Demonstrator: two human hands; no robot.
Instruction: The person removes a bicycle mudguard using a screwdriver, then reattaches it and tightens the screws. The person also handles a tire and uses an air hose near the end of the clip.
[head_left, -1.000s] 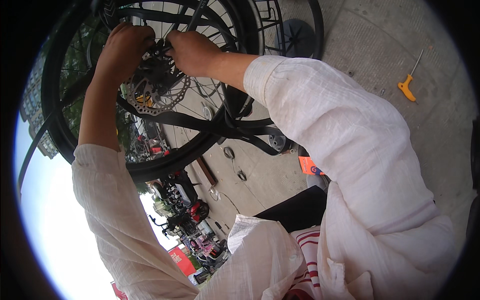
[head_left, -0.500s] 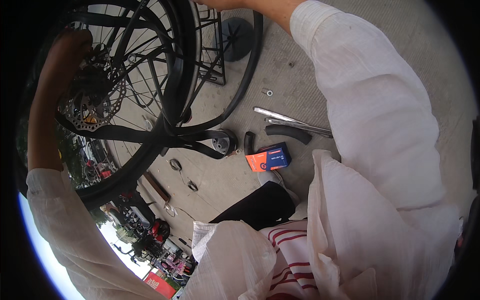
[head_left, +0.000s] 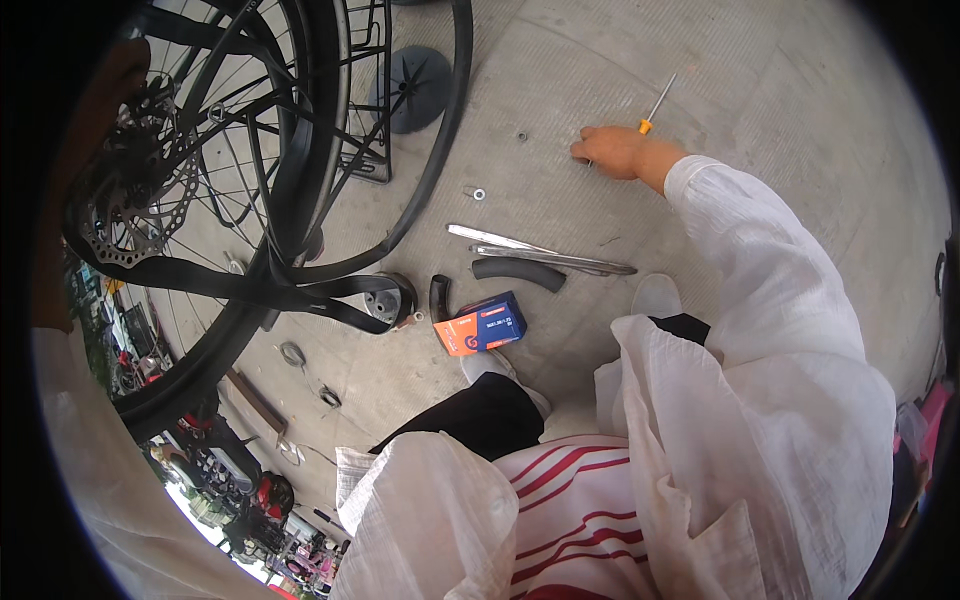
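Head: box (head_left: 483, 325), contents hidden; right hand (head_left: 612, 152) by tool (head_left: 645, 127); left hand (head_left: 124, 68) dim; grips unclear.

The person wears a loose, thin, crinkled off-white shirt (head_left: 430, 505) that hangs open at the front. Its wide right sleeve (head_left: 800, 290), creased along its length, narrows to a plain cuff (head_left: 688, 175) above the right hand (head_left: 612, 152). The matching left sleeve (head_left: 105, 460) is dim and blurred. Beneath shows a white top with curved red stripes (head_left: 580, 500). Below are black trousers (head_left: 475, 415) and pale, whitish shoes (head_left: 655, 296), one at each leg over the floor.
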